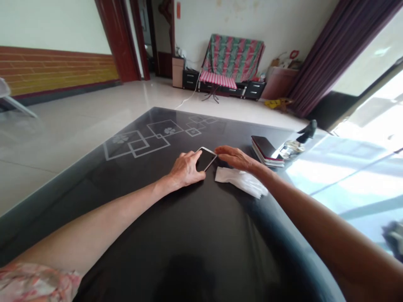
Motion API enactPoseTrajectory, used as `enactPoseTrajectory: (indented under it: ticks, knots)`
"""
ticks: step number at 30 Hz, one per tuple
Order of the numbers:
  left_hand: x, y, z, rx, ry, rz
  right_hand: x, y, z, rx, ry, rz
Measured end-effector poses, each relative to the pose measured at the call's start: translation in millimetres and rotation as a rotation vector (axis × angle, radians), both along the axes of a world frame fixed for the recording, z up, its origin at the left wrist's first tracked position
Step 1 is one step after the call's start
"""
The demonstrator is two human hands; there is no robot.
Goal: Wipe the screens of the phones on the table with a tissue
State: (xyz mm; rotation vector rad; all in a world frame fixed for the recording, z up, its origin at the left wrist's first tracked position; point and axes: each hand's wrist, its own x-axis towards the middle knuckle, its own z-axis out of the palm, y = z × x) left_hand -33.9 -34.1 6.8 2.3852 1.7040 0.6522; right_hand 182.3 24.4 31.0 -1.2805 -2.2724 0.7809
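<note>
A smartphone (206, 158) with a dark screen and a pale frame lies face up on the black table. My left hand (188, 168) has it by the left side, with the thumb at its near end and a finger at its far end. My right hand (233, 157) is held beside the phone's right corner, its fingers stretched out together and holding nothing. Whether those fingertips touch the phone I cannot tell. A folded white tissue (241, 180) lies just below my right hand, partly under the wrist.
Notebooks (267, 151) are stacked at the right of the glossy table (189, 235), with a clear bottle with a black top (296, 144) behind them. Beyond the table stand a striped stool (218, 79) and a cloth-covered television (234, 56).
</note>
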Motion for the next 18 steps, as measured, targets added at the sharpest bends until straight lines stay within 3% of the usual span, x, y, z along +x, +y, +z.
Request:
enactPoseTrajectory:
  ticks: [4, 8, 18]
  knots:
    - [-8.1, -4.8, -3.7, 0.055, -0.014, -0.014, 11.1, -18.1, 16.6, -0.062, -0.034, 0.079]
    - [-10.4, -9.5, 0.0, -0.002, 0.021, -0.023, 21.0, -34.0, 21.9, -0.077, -0.109, 0.168]
    - [4.2, -22.2, -0.1, -0.017, -0.053, -0.076, 16.7, -39.4, -11.2, 0.375, -0.170, 0.217]
